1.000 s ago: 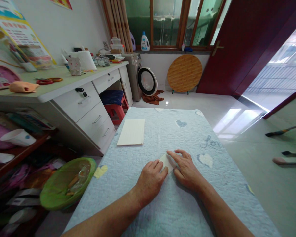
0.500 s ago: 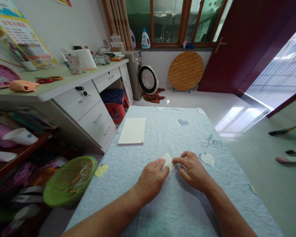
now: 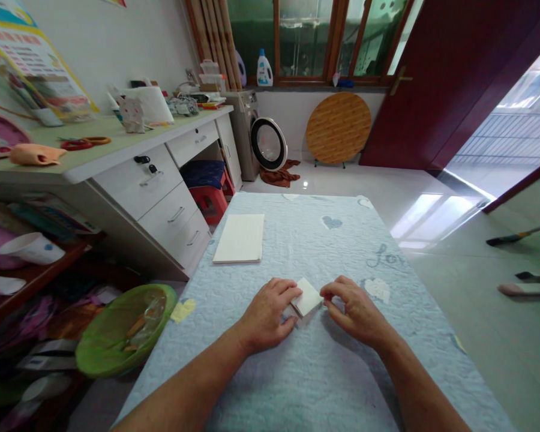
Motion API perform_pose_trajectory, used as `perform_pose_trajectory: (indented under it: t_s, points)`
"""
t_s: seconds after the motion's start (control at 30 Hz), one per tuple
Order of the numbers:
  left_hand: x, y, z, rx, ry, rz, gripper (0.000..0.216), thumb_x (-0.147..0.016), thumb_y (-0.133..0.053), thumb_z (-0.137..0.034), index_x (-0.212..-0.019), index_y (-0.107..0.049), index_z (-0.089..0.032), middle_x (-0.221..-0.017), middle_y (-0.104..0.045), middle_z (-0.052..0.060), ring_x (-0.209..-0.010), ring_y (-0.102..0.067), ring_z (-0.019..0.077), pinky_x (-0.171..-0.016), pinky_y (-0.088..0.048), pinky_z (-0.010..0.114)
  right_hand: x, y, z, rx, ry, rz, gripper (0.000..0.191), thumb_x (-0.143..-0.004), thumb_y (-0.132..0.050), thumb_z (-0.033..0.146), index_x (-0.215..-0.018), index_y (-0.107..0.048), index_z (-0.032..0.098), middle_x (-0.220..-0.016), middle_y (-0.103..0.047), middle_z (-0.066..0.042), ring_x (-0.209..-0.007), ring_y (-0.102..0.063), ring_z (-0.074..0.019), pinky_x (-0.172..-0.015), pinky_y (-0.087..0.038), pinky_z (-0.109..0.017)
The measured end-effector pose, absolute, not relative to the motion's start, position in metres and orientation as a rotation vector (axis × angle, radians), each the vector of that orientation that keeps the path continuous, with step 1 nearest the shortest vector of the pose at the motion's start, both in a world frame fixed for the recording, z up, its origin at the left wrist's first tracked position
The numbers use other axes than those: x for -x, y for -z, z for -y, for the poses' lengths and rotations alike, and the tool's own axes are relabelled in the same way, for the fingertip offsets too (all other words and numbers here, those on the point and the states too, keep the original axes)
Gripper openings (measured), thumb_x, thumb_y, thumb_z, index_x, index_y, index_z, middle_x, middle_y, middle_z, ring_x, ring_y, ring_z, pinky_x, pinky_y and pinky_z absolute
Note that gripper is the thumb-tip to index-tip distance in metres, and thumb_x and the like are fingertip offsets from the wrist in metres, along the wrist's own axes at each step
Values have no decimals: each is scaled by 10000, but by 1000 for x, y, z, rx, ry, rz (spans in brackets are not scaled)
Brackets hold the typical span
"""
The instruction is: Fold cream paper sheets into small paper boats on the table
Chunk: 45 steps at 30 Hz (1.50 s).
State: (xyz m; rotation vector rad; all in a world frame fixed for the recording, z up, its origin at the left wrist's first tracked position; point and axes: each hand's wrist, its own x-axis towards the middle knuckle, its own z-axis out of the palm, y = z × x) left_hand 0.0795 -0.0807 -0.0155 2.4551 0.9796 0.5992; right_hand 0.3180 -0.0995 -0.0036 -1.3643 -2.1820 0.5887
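Note:
A small folded white paper (image 3: 308,296) sits on the table, which is covered by a light blue quilted cloth (image 3: 315,360). My left hand (image 3: 267,312) pinches its left side, fingers curled round the edge. My right hand (image 3: 355,309) pinches its right corner between thumb and forefinger. The paper looks slightly lifted off the cloth. A stack of cream paper sheets (image 3: 240,239) lies further back on the left of the cloth.
A green basket (image 3: 121,336) stands on the floor at the left. Beside the table runs a white desk with drawers (image 3: 153,186); under it a red stool (image 3: 209,201). A washing machine (image 3: 258,138) and a round wooden board (image 3: 338,128) stand at the back wall.
Both hands were pressing the paper flat on the cloth. Now their fingers have curled into pinches at its two sides and the paper is raised a little.

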Motion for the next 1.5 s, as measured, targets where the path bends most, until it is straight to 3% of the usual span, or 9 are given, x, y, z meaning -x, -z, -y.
perform_pose_trajectory:
  t_s: [0.2,0.53,0.6,0.67,0.9,1.2,1.5]
  points:
    - [-76,24,69,-2388,-660,-922,380,-778,-708,-221,-1148,-629,-190,-1199,-644,89,-1115,-558,237,-992,-447,424,-306,15,98,1298,-603,2257,329,-772,-625,118,-1087,-587,204,-1015,-606,-70,-952,-527,-225,-846,-440,-368]
    - [-79,30,64,-2458,-756,-925,137,-891,-656,-266,-1003,-697,-196,-1022,-707,55,-947,-609,194,-854,-492,335,-303,27,96,1298,-534,2239,246,-808,-673,143,-1045,-633,200,-942,-607,-49,-892,-528,-210,-816,-420,-356]
    - [-80,30,64,-2492,-768,-906,108,-915,-624,-251,-960,-702,-191,-981,-707,46,-915,-605,189,-832,-487,325,-301,28,95,1307,-517,2235,158,-835,-655,149,-982,-661,207,-913,-609,-43,-875,-531,-203,-809,-417,-350]
    - [-82,30,65,-2503,-765,-906,96,-920,-610,-219,-942,-697,-187,-957,-701,39,-901,-597,187,-823,-481,319,-299,29,93,1325,-507,2220,85,-882,-612,164,-896,-682,211,-867,-608,-39,-852,-530,-196,-792,-414,-340]
    - [-81,28,65,-2369,-742,-1093,104,-842,-629,-85,-852,-659,-184,-931,-638,33,-919,-552,189,-840,-466,320,-297,32,89,1403,-551,2140,147,-916,-576,183,-817,-684,200,-813,-609,-27,-827,-531,-181,-780,-388,-324]
    - [-83,27,62,-2275,-613,-1290,7,-856,-670,-196,-853,-664,-192,-961,-586,43,-955,-521,217,-871,-432,363,-292,33,87,1690,-497,2078,167,-922,-571,240,-814,-692,199,-862,-614,-40,-863,-509,-203,-784,-337,-333]
    - [-93,27,63,-2371,-441,-1481,122,-935,-573,-267,-892,-653,-184,-997,-569,51,-973,-499,228,-863,-417,371,-283,32,88,1914,-379,1980,180,-919,-569,239,-791,-692,206,-909,-614,-46,-915,-503,-221,-782,-302,-329]
